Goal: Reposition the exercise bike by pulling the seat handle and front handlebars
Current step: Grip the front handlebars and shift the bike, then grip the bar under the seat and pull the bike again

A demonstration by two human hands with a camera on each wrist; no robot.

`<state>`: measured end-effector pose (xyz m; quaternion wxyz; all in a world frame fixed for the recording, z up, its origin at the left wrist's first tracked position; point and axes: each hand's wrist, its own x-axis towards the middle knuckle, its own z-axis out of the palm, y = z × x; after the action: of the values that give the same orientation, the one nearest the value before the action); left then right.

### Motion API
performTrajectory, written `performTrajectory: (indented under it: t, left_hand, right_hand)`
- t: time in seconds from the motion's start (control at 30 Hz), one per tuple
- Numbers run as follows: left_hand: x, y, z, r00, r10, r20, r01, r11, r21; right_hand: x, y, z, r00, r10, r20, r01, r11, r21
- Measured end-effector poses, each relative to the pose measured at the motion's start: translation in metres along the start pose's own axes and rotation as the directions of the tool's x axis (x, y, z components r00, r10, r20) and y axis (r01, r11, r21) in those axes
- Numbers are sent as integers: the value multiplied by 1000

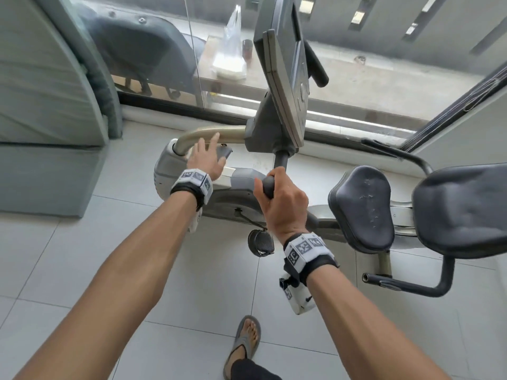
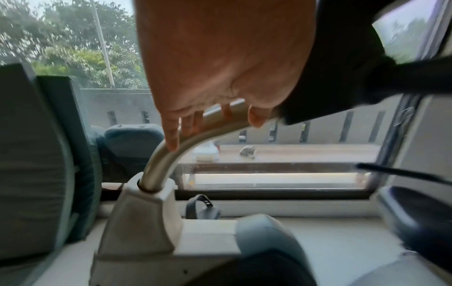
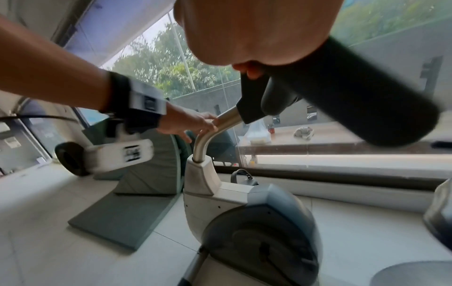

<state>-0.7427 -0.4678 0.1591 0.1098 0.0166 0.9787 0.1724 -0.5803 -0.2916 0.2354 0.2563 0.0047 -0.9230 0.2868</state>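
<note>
The grey recumbent exercise bike [image 1: 192, 185] stands on the pale tiled floor [image 1: 82, 256] beside the glass window wall [image 1: 370, 86]. The right hand [image 1: 282, 204] grips the black foam handlebar grip [image 1: 269, 185], fingers wrapped around it. The left hand [image 1: 207, 157] is spread, fingers straight, at the curved brushed-metal console post [image 1: 208, 132]; contact cannot be confirmed.
</note>
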Motion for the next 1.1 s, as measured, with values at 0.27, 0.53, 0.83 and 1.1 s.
performTrajectory:
  t: [0.27, 0.53, 0.83, 1.1]
  left_hand:
    - [-203, 32, 36, 959, 79, 271, -82, 997, 1]
    - [-349, 133, 66, 921, 258, 293, -276, 961, 21]
    - [-465, 299, 110, 802, 512, 306, -545, 838, 24]
    - [-462, 389, 220, 782, 527, 332, -560, 828, 5]
  right_hand:
    - [-57, 7, -78, 851, 185, 492, -113, 978, -174]
    - [-233, 81, -240, 708, 412, 574, -181, 891, -417]
    - [-349, 171, -418, 721, 597, 352, -341, 748, -570]
    - [-357, 310, -439, 693, 599, 400, -288, 739, -609]
